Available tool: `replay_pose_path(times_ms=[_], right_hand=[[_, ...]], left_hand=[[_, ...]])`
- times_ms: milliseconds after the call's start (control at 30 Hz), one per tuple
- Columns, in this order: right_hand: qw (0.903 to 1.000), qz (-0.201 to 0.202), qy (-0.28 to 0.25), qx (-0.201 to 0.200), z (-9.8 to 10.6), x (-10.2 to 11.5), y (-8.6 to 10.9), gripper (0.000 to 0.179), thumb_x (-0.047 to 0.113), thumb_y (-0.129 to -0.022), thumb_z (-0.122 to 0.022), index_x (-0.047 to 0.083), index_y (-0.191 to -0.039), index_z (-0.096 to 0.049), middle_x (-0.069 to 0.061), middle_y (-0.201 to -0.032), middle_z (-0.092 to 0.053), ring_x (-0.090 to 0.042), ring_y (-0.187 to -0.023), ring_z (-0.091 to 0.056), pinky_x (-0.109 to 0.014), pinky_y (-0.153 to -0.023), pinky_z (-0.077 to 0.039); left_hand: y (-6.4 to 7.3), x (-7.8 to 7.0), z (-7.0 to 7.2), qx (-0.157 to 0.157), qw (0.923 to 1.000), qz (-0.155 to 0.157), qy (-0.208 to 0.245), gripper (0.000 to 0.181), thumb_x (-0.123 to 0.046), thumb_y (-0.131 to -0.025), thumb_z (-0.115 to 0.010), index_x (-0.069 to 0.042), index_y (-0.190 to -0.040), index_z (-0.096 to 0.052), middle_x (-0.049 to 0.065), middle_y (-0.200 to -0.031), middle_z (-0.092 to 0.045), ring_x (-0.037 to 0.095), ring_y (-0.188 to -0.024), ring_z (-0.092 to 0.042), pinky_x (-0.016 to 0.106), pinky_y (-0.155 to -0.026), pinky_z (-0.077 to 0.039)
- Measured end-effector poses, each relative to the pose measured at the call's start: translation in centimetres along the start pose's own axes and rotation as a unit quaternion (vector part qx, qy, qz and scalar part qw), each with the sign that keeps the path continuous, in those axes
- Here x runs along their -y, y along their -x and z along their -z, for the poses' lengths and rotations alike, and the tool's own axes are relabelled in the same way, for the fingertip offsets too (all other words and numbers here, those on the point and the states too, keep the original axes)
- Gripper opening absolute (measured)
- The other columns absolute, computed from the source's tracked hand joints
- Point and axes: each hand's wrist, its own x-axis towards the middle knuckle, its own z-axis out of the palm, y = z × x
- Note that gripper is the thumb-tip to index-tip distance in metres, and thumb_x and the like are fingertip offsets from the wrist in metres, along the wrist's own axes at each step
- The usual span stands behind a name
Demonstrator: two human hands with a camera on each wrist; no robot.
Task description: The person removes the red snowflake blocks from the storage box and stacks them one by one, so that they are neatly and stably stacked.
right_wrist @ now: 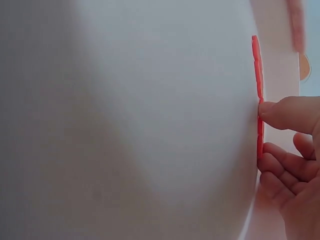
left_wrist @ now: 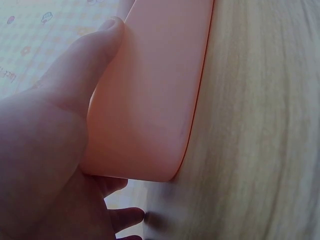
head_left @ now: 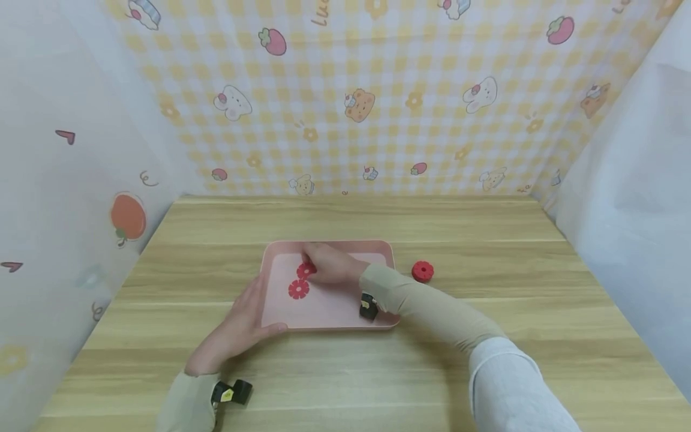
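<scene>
In the head view, two flat red notched discs lie in the pink tray (head_left: 345, 328). The nearer disc (head_left: 299, 289) is in plain view; the farther disc (head_left: 305, 270) is partly covered by my right hand (head_left: 335, 264). My right thumb and fingers pinch this farther disc, seen edge-on in the right wrist view, where both discs line up end to end as a thin red strip (right_wrist: 257, 67). My left hand (head_left: 237, 327) rests at the tray's near left corner, fingers straight along the left side, thumb (left_wrist: 107, 37) against the front wall.
A short stack of red notched discs (head_left: 423, 271) stands on the wooden table (head_left: 345, 384) just right of the tray. Behind the table hangs a yellow checked cloth (head_left: 345, 144), with pale sheets on both sides. My right forearm crosses over the tray's right side.
</scene>
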Motion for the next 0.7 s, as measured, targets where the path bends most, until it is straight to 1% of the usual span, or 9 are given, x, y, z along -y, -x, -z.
replay_pose_path(times_ms=[200,400,567,633,700], right_hand=[[1.0,-0.004,0.006,0.004,-0.1,0.2,0.0,0.031,0.016,-0.083,-0.074,0.014,-0.099,-0.048,0.001,-0.086,-0.052,-0.012,-0.08,-0.05,-0.018,-0.068,-0.046],[0.9999,-0.014,-0.007,0.005,0.3,0.1,0.4,0.031,0.016,-0.083,-0.073,0.016,-0.101,-0.048,0.001,-0.087,-0.053,-0.012,-0.08,-0.052,-0.018,-0.069,-0.048],[0.9983,-0.031,-0.049,0.001,1.3,0.2,1.0,0.029,0.016,-0.085,-0.072,0.019,-0.101,-0.048,0.001,-0.087,-0.055,-0.013,-0.081,-0.056,-0.019,-0.07,-0.051],[0.9977,-0.035,-0.059,0.0,1.9,0.3,1.3,0.03,0.016,-0.085,-0.072,0.019,-0.103,-0.049,0.001,-0.089,-0.056,-0.014,-0.082,-0.056,-0.02,-0.072,-0.051],[0.9979,-0.033,-0.055,-0.005,2.6,0.4,1.5,0.031,0.016,-0.084,-0.073,0.016,-0.106,-0.05,0.001,-0.092,-0.057,-0.014,-0.084,-0.056,-0.02,-0.073,-0.051]], left_hand=[[0.1,-0.1,0.0,-0.001,1.0,0.0,0.002,0.115,-0.041,-0.075,-0.079,-0.001,-0.152,-0.003,0.025,-0.153,-0.019,0.045,-0.136,-0.025,0.068,-0.106,-0.026],[0.1,-0.1,-0.1,0.004,1.0,0.004,0.0,0.115,-0.041,-0.076,-0.079,0.001,-0.151,-0.002,0.027,-0.154,-0.016,0.046,-0.137,-0.022,0.068,-0.107,-0.024],[0.2,-0.2,0.0,0.009,0.9999,0.014,-0.002,0.116,-0.045,-0.076,-0.077,0.001,-0.152,-0.001,0.027,-0.155,-0.013,0.048,-0.139,-0.019,0.068,-0.108,-0.021],[0.3,-0.2,0.0,0.01,0.9998,0.015,0.0,0.116,-0.046,-0.077,-0.076,0.001,-0.152,-0.001,0.028,-0.155,-0.012,0.048,-0.139,-0.017,0.068,-0.108,-0.021],[0.2,-0.2,0.1,0.008,0.9999,0.011,0.002,0.116,-0.046,-0.077,-0.076,0.002,-0.151,-0.001,0.028,-0.155,-0.012,0.049,-0.139,-0.017,0.068,-0.108,-0.02]])
